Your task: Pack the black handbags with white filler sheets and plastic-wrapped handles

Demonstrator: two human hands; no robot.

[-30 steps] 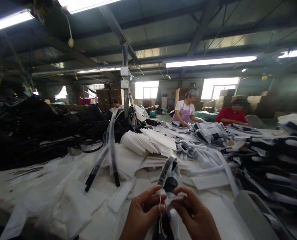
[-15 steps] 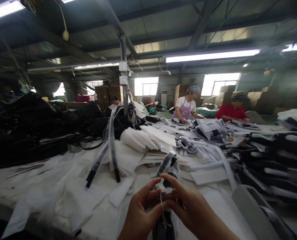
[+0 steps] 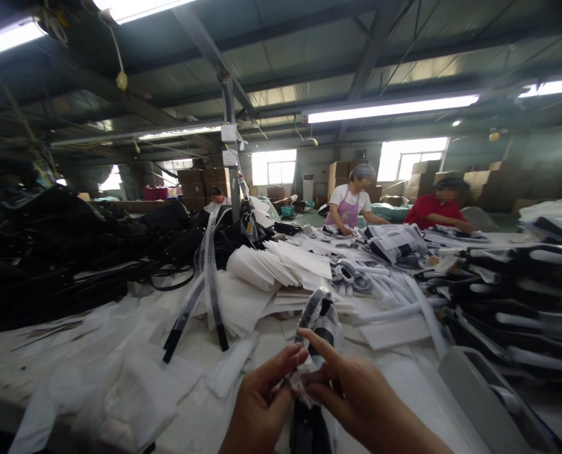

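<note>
Both hands meet low in the middle of the head view, above a black bag-like item. A looped strap in clear wrap rises from its far end. My left hand is closed, thumb and fingers pinching the near edge of a crumpled whitish wrap. My right hand pinches the same wrap from the other side, its index finger stretched forward. A thin thread shows faintly near the left fingertips. The fingers partly hide the wrap and the middle of the black item.
White sheets are stacked beyond my hands. Plastic-wrapped black straps and a black heap lie left. Wrapped black pieces pile up right, behind a grey plastic bin. Two people work across the table; another is partly visible farther left.
The whitish wrap between my hands now looks bunched up, and the white string that hung down there no longer shows clearly. Both hands stay in nearly the same place.
</note>
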